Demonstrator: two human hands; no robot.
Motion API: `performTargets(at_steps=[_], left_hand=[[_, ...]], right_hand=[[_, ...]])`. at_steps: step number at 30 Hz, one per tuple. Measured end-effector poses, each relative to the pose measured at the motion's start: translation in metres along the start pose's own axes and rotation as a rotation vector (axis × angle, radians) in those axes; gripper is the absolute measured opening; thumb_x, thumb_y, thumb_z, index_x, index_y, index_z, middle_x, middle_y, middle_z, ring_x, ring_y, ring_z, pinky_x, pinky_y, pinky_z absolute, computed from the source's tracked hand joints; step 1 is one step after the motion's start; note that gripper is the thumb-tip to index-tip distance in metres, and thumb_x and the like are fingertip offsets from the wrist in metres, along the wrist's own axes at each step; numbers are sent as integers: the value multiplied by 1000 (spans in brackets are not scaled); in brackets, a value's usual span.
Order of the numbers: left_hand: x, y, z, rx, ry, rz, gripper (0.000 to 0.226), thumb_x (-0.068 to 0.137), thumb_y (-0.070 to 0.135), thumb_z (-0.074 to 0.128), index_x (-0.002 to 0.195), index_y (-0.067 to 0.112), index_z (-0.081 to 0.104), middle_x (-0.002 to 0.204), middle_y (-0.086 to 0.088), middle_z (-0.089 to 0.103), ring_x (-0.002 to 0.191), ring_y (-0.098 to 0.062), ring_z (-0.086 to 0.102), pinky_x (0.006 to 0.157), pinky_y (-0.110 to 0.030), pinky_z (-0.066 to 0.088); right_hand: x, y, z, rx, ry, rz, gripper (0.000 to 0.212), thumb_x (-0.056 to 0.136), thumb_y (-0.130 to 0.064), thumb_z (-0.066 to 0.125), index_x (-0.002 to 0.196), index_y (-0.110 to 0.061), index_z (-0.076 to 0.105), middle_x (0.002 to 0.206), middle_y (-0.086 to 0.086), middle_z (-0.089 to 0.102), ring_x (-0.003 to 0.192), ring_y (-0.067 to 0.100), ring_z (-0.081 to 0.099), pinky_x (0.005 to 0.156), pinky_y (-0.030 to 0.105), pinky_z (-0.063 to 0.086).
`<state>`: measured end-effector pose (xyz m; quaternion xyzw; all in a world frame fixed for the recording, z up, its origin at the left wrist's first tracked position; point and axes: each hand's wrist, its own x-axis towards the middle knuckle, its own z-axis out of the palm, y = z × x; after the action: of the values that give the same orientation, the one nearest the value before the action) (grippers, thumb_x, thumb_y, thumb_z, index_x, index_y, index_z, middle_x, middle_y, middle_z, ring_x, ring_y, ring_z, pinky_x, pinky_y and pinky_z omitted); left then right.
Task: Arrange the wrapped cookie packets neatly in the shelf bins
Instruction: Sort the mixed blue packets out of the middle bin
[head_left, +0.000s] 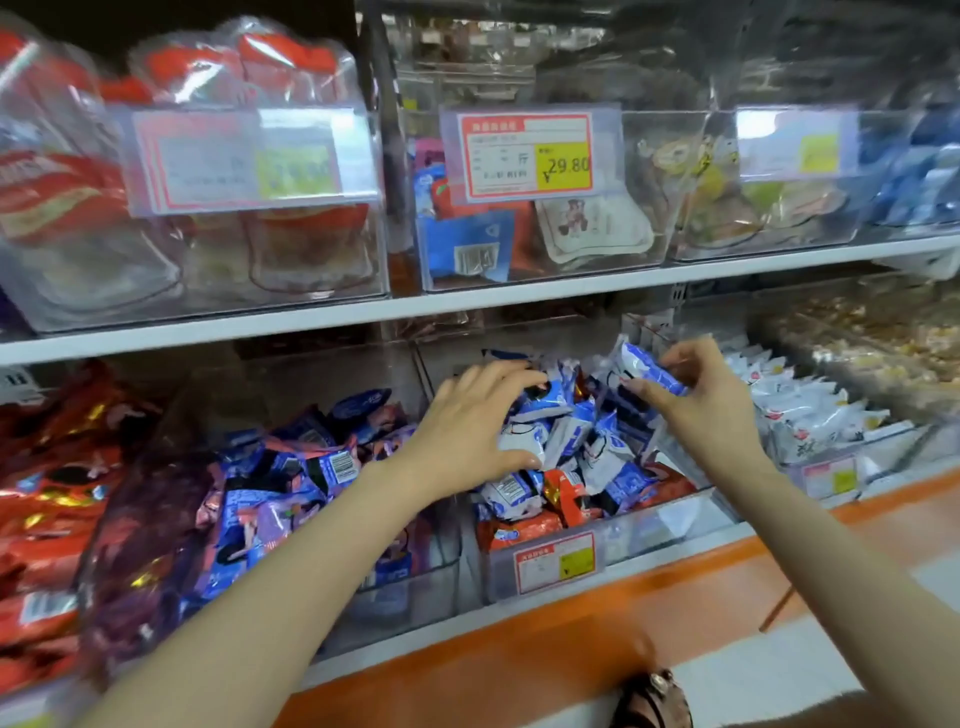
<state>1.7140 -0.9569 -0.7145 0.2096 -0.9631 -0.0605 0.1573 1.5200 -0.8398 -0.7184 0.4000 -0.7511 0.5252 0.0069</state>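
In the lower middle, the left hand (483, 421) lay with fingers spread on the packets (566, 441) in the clear bin (670, 522), holding nothing, maybe to keep them flat. The right hand (701, 400) pinched one blue packet (649, 371) just above them, likely to tuck it in.

Light: bright, even, overhead. Glare: white streaks on clear upper bins (685, 145). Blur: left price tag (249, 156) unreadable. Distortion: shelf edge (467, 302) bows toward the sides.

Both forearms extended, left grip (483, 415) spread palm-down, right grip (696, 395) pinching
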Motion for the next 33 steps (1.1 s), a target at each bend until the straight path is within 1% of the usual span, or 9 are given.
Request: performTargets(at_steps=[3,6,10,13,18,24,27,29,33], left_hand=[[12,8,9,65,-47,200,73,83,44,63,144,39,22,156,11,7,140,-7,3,112,-31,0],[26,12,26,244,-140,252,61,87,49,55,141,40,29,157,10,5,144,-12,-1,116,-41,-7],[36,2,33,353,-117,103,53,91,50,48,139,37,32,156,7,13,143,-15,9,113,-44,9],[44,-8,29,336,-134,14,55,89,49,53,138,39,33,156,7,15,142,-18,15,112,-43,15],[62,-25,29,346,-132,-94,56,90,45,53,140,41,31,154,8,21,140,-23,19,111,-43,17],[85,-28,28,276,-138,-141,52,93,42,50,142,36,32,150,7,27,138,-21,24,110,-39,21],[84,-28,23,185,-213,-127,54,91,45,51,141,33,34,151,3,26,139,-22,23,114,-41,19],[72,-25,18,151,-158,-75,55,90,46,53,140,30,37,151,2,26,138,-20,24,114,-39,20],[41,-11,13,-24,-99,38,43,86,41,62,126,30,50,147,9,34,135,-12,30,111,-35,26]], right_hand=[[10,16,9,-41,-52,10,23,82,-12,71,96,-7,54,81,-2,54,74,15,49,63,18,31],[20,26,17,-23,-123,53,33,81,-4,69,112,-5,58,96,3,60,89,15,54,79,20,38],[23,29,16,-13,-146,28,44,83,-4,67,125,-10,55,118,6,59,110,19,54,95,28,41],[23,27,14,-164,-172,-66,44,83,-3,64,125,-12,56,121,10,57,112,22,54,94,28,41],[19,29,11,-280,-494,-207,37,87,-15,66,123,-21,63,121,2,63,111,17,57,97,34,45],[21,35,19,-580,-594,-253,37,99,-39,41,128,-24,58,130,0,57,122,25,42,98,38,39],[23,33,15,-469,-465,-252,32,96,-33,51,123,-20,61,127,3,59,119,22,49,95,35,43],[25,32,7,-395,-404,-254,31,90,-29,61,119,-18,64,125,4,61,117,21,53,95,32,42],[24,27,-9,-333,-606,-316,45,73,-42,75,117,-39,62,133,-3,53,125,18,40,107,37,31]])
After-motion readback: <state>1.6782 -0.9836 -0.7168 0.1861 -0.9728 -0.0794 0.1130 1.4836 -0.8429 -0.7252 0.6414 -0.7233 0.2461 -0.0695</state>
